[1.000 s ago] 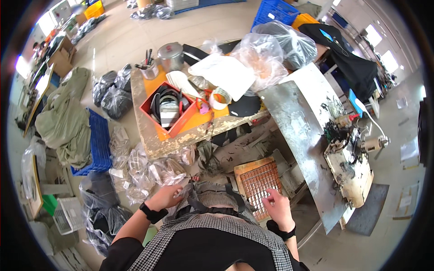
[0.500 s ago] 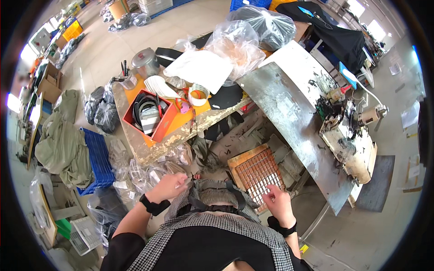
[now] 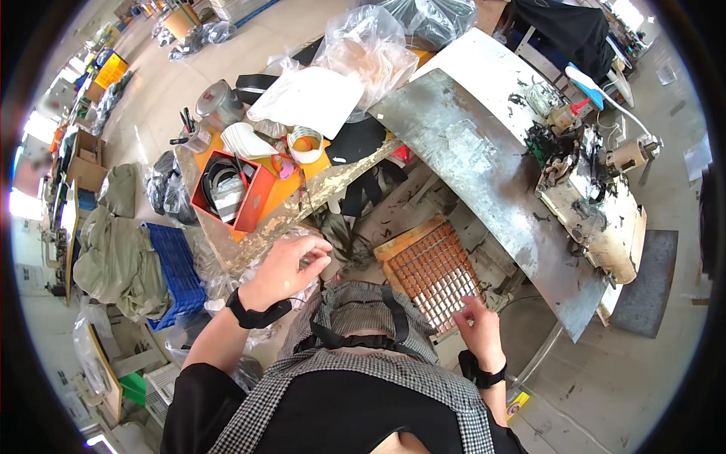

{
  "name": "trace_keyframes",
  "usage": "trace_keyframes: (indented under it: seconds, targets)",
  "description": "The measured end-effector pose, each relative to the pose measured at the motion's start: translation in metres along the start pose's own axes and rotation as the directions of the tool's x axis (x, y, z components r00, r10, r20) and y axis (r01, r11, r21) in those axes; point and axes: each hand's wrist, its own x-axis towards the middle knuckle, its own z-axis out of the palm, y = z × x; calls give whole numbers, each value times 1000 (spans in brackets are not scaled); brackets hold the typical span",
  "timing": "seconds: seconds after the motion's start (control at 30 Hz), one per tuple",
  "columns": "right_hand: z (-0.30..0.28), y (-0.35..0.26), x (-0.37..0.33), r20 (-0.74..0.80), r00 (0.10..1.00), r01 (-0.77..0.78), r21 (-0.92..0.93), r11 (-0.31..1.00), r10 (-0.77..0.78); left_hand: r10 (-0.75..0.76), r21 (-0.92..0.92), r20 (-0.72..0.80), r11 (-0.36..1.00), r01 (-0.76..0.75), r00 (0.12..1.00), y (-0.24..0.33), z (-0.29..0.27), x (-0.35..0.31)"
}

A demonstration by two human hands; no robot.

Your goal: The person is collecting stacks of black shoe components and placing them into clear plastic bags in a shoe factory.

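My left hand (image 3: 285,267) is raised in front of the near corner of the worn table (image 3: 333,182). Its thumb and fingers curve apart, with nothing between them. Closest to it is a red-orange box (image 3: 257,198) holding coiled black straps. On the right, my right hand (image 3: 479,330) hovers by the lower edge of a wood-framed metal grid (image 3: 431,276). Those fingers are loosely bent and apart, and I see nothing in them. Black bands circle both wrists. A checked apron (image 3: 355,306) covers my lap between the hands.
A dark metal sheet (image 3: 484,163) slants across to the right, beside a blackened sewing machine (image 3: 594,200). Tape rolls (image 3: 305,144), white sheets (image 3: 311,101) and a lidded pot (image 3: 219,104) stand on the table. A blue crate (image 3: 175,274) is at left.
My left hand has risen forward, toward the table, and its fingers have spread. My right hand has shifted slightly right. The whole view has turned a little.
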Motion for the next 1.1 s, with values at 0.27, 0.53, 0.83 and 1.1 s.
trace_keyframes:
  seconds: [0.27,0.53,0.83,1.1]
  targets:
    - [9,-27,42,-53,996,73,-22,997,-74,-88,-73,-35,994,85,996,-15,-38,-5]
    - [37,-89,81,-3,995,97,-38,995,-97,-57,-138,-80,989,46,995,-40,-95,-20]
    - [65,-129,113,25,989,146,-78,986,-145,-39,-110,-77,993,30,996,-63,-113,-20]
    - [92,-89,87,23,1000,13,-21,1000,-13,-225,-28,96,973,229,970,-71,-97,-5]
